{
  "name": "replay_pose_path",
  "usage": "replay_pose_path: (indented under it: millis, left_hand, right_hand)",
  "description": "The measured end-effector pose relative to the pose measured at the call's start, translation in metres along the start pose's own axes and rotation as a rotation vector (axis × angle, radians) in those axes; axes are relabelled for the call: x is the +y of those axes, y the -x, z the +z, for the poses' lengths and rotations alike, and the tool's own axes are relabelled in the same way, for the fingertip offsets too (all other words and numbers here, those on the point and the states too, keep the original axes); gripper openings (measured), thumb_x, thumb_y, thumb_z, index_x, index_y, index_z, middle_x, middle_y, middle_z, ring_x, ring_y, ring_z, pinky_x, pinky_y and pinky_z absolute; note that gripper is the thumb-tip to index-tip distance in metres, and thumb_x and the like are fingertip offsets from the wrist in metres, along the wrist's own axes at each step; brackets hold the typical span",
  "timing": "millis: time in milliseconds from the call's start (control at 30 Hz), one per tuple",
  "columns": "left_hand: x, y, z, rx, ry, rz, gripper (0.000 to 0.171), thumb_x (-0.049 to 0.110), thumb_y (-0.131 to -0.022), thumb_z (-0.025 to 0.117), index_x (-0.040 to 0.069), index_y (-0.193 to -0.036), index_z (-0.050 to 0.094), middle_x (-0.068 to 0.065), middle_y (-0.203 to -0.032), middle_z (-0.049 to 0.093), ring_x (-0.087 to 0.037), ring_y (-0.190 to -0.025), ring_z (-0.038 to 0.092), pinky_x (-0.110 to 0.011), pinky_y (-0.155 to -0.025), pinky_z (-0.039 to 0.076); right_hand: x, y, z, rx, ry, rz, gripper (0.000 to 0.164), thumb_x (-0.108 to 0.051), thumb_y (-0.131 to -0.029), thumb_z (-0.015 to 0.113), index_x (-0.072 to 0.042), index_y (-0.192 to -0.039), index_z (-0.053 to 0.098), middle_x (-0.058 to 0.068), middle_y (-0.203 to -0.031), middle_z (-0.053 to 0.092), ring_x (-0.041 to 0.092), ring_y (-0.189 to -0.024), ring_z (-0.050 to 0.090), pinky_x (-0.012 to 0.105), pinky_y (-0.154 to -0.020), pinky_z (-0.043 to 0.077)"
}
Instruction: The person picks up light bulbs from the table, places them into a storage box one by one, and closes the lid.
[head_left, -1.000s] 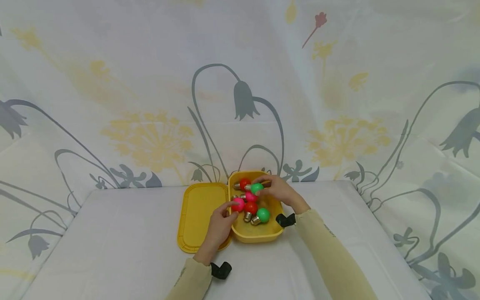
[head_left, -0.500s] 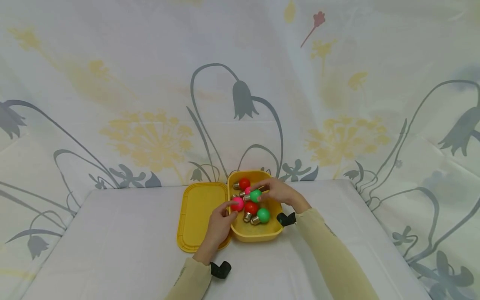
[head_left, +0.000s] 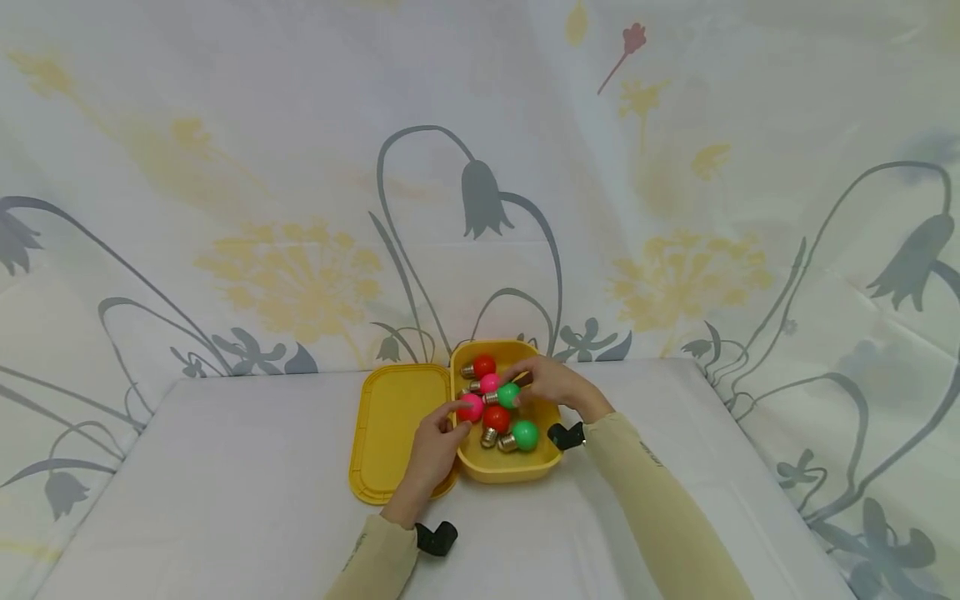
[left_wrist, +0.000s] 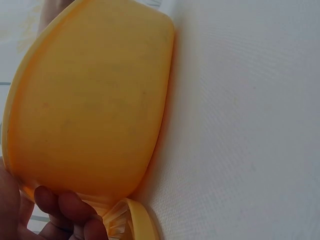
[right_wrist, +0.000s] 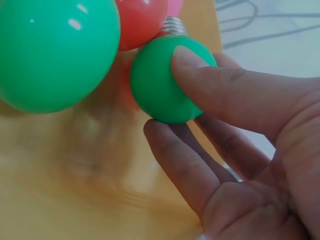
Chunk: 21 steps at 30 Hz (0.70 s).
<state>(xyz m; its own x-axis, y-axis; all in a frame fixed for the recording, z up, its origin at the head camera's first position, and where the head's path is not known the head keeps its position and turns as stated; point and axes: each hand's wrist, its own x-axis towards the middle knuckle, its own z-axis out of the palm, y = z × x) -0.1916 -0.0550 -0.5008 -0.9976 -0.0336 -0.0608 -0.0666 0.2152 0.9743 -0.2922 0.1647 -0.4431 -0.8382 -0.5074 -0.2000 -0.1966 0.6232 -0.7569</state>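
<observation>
My right hand (head_left: 553, 385) pinches a green light bulb (head_left: 508, 395) by its round globe, over the yellow bin (head_left: 510, 475). In the right wrist view the thumb lies across this green bulb (right_wrist: 157, 92) and fingertips touch its underside. My left hand (head_left: 435, 446) reaches over the bin's left rim, thumb and index finger about a pink bulb (head_left: 470, 407). Its other fingers (left_wrist: 75, 207) curl outside the bin wall (left_wrist: 95, 100) in the left wrist view. Also in the bin lie a red bulb (head_left: 496, 419), another green bulb (head_left: 525, 435), a second red bulb (head_left: 483, 365) and another pink bulb (head_left: 489, 383).
A flat yellow lid (head_left: 390, 425) lies left of the bin, against its side. Both rest on a white-covered table (head_left: 247, 467). Behind the table hangs a flower-patterned cloth (head_left: 315, 167).
My right hand has brought the green bulb a little toward me, from beside the far red bulb to beside the pink ones. My left hand has kept its place at the pink bulb.
</observation>
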Motion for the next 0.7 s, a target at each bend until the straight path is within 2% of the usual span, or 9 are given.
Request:
replay_pose_path:
  millis: [367,700]
  left_hand:
    - [0.0012,-0.0005,-0.0005,0.008,0.005,-0.01,0.026,0.013,-0.094,0.065,0.016,-0.12,0.07,-0.002,-0.073,0.043,-0.018,-0.068,0.043,-0.023,-0.054,0.032]
    - [-0.0001,-0.0008,0.0005,0.002,0.016,-0.011,0.027,0.012,-0.094,0.065,0.015,-0.12,0.07,-0.001,-0.071,0.041,-0.018,-0.065,0.041,-0.024,-0.052,0.031]
  right_hand:
    - [-0.0028,-0.0038,0.0001,-0.021,0.108,0.02,0.031,0.001,-0.08,0.076,-0.013,-0.108,0.075,0.004,-0.115,0.068,0.029,-0.109,0.064,0.042,-0.095,0.05]
    - [-0.0043,-0.0041,0.0015,-0.042,0.128,0.03,0.028,-0.001,-0.082,0.076,-0.014,-0.107,0.077,0.003,-0.109,0.071,0.029,-0.11,0.064,0.044,-0.098,0.048]
